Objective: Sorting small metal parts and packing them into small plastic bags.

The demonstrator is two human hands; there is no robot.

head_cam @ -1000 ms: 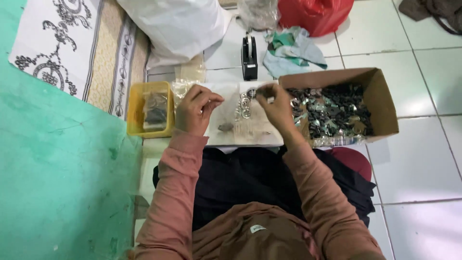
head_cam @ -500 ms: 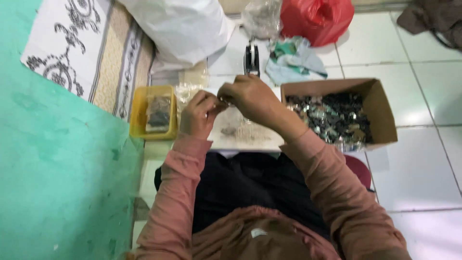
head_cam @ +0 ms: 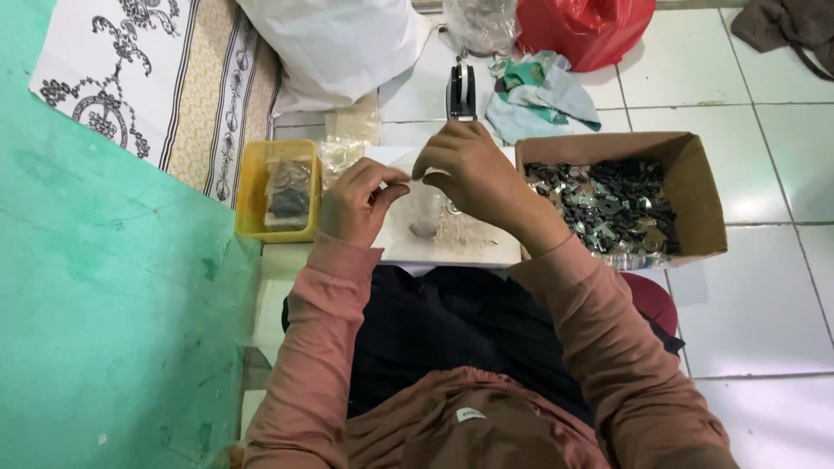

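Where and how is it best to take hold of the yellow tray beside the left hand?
Probably by the long outer wall of the yellow tray, coming from above on its left side, fingers over the rim. The tray lies flat and open-topped, its inside is filled with bagged items, and the left hand and white board crowd its right side, so the outer rim is freest.

A home used for piecework: white tiled floor [head_cam: 764, 287], patterned mat [head_cam: 156, 78], cardboard box of small dark parts [head_cam: 695, 187], plastic bags [head_cam: 339, 43] lying around.
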